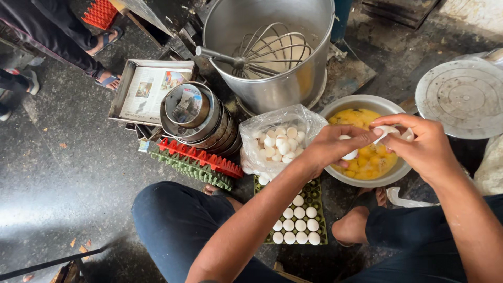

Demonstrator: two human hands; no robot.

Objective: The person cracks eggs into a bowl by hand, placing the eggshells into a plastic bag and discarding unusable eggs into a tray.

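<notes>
Surface: a dark, worn, stained floor fills the frame; the person sits low on it, knees at lower centre and lower right, bare feet beside the work.

Hands: the left hand (335, 144) and right hand (419, 144) meet at right of centre, both pinched shut on a cracked white eggshell (389, 131), directly above a metal bowl (361, 102) holding yellow yolks. A second egg (348, 153) sits in the left palm.

Surroundings: a green egg tray (314, 195) with white eggs lies at lower centre, between the knees. A clear plastic bag of empty shells (277, 139) stands just left of the bowl. A large steel pot (272, 47) containing a wire whisk (262, 52) occupies the upper centre. Stacked round tins (196, 115) and a paper-lined rectangular tray (149, 86) sit at upper left; red and green empty trays (196, 160) lie below them. A round metal lid (463, 97) is at upper right. Another person's sandalled feet (107, 57) appear at upper left.
</notes>
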